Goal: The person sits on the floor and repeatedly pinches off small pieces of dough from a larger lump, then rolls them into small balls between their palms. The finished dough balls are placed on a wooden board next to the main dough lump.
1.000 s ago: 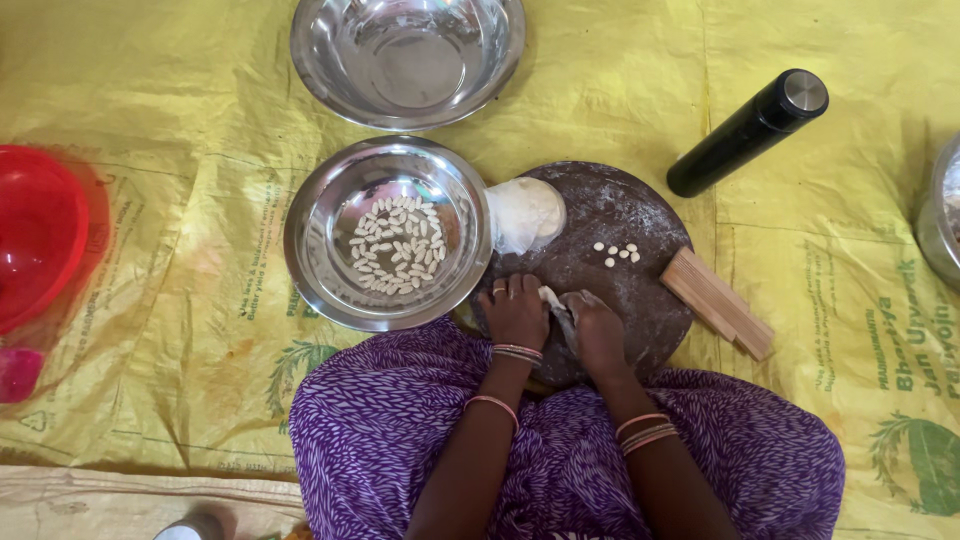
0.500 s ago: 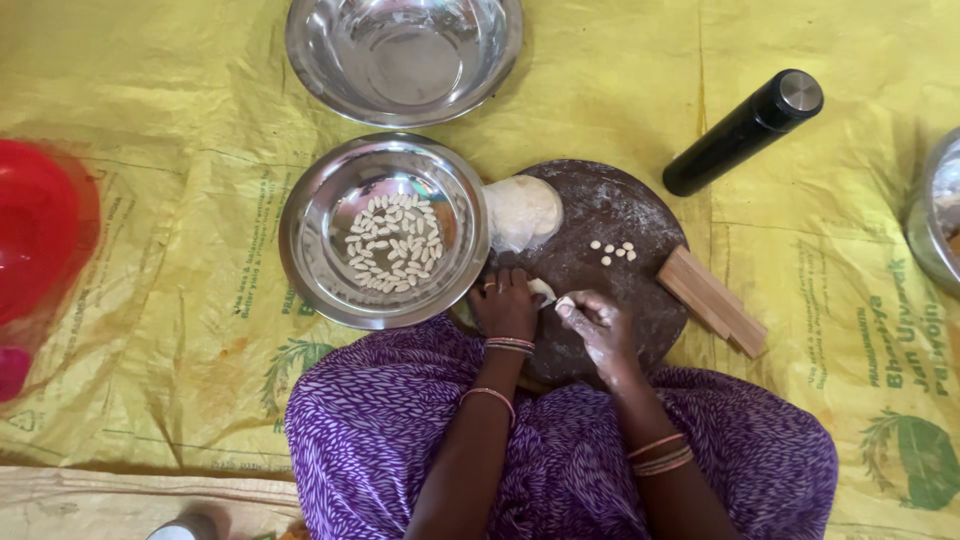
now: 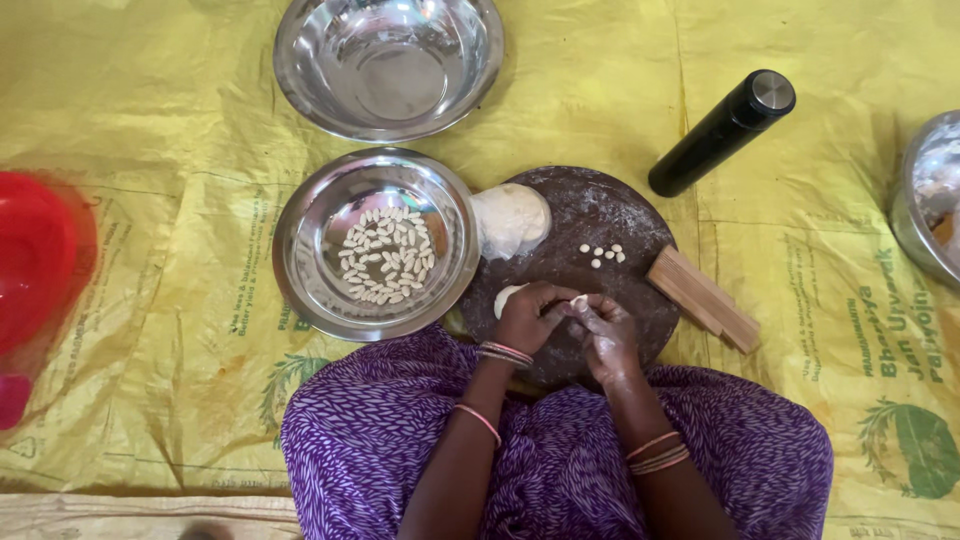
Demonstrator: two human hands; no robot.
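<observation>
The two hands are now drawn close together over the near edge of the round board (image 3: 590,230). Half a second ago they were a little apart, and now the fingertips meet. A small bit of dough (image 3: 578,300) is pinched between them. It looks as if a new little piece is being pulled off or shaped.

The left hand (image 3: 528,318) is curled around a dough lump (image 3: 505,298), and only the pale left end of the lump peeps out. The right hand (image 3: 608,338) is closed on the small bit with its fingertips.

The lump's long side seems to run left to right along the near edge of the board, but most of it is hidden, so this cannot be told for sure.

A big dough ball (image 3: 510,218) sits at the board's left edge. A few small pieces (image 3: 602,254) lie near the middle. Many more lie in the near bowl (image 3: 300,240), just left of the board.
</observation>
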